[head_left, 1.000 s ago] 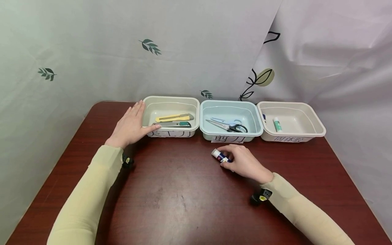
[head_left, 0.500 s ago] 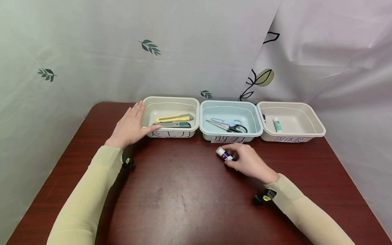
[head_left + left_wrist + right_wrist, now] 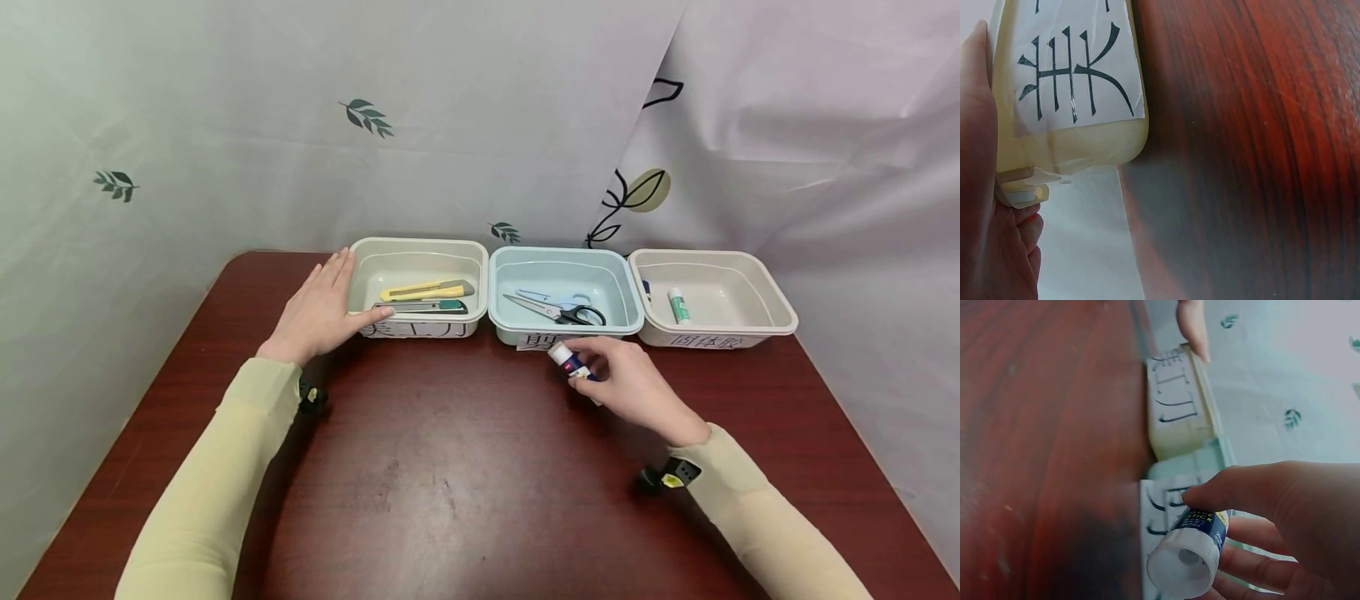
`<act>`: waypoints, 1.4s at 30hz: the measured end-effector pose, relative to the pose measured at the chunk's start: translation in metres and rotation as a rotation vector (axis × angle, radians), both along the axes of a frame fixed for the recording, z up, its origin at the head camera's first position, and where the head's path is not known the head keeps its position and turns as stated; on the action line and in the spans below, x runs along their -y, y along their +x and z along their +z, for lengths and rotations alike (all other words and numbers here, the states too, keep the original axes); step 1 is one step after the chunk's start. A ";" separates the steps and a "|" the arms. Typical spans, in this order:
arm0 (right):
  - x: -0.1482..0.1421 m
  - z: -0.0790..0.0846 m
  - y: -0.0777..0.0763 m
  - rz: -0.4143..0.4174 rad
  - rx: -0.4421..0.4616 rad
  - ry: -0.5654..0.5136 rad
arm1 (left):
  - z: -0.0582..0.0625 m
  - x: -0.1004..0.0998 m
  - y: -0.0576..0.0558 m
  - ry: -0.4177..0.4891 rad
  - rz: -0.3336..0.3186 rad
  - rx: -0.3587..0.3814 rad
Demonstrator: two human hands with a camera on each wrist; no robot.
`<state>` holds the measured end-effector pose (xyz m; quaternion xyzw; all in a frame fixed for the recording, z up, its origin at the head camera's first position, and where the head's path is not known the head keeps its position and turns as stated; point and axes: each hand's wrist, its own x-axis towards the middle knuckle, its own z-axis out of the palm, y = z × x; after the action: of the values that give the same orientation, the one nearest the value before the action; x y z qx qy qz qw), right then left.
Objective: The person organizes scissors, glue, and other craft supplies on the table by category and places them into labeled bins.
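A dark blue glue stick with a white end [image 3: 576,364] is pinched between the thumb and fingers of my right hand [image 3: 637,385], just in front of the light blue bin [image 3: 506,327]. The right wrist view shows the glue stick [image 3: 1200,534] close up, its white end toward the camera. My left hand [image 3: 311,312] rests on the left side of the beige bin [image 3: 416,243], its thumb over the front rim and its fingers along the side. Inside that bin lie a yellow utility knife [image 3: 427,290] and a grey-green utility knife [image 3: 420,307].
In the light blue bin lie black-handled scissors [image 3: 558,312] and light blue scissors [image 3: 555,297]. A second beige bin [image 3: 757,327] on the right holds a green-and-white glue stick [image 3: 678,306] and a partly hidden blue item [image 3: 647,288]. A patterned curtain [image 3: 465,125] hangs behind the table [image 3: 420,467].
My right hand has moved to the right and toward the bins, carrying the glue stick. My left hand stays in place on the left bin.
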<state>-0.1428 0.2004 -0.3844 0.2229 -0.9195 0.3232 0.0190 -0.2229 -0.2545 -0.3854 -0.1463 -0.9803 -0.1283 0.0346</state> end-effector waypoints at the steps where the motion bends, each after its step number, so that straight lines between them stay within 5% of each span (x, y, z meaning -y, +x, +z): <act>1: -0.001 0.002 0.000 -0.006 -0.010 -0.003 | 0.000 0.000 0.000 0.000 0.000 0.000; 21: -0.027 0.039 0.001 -0.066 -0.063 0.000 | 0.000 0.000 0.001 0.003 -0.001 -0.009; 42: -0.093 0.067 -0.017 -0.283 -0.113 -0.090 | 0.001 -0.001 0.000 -0.010 0.001 -0.023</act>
<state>-0.1596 0.2939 -0.3171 0.1078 -0.9237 0.3454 0.1260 -0.2226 -0.2535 -0.3845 -0.1476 -0.9805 -0.1219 0.0453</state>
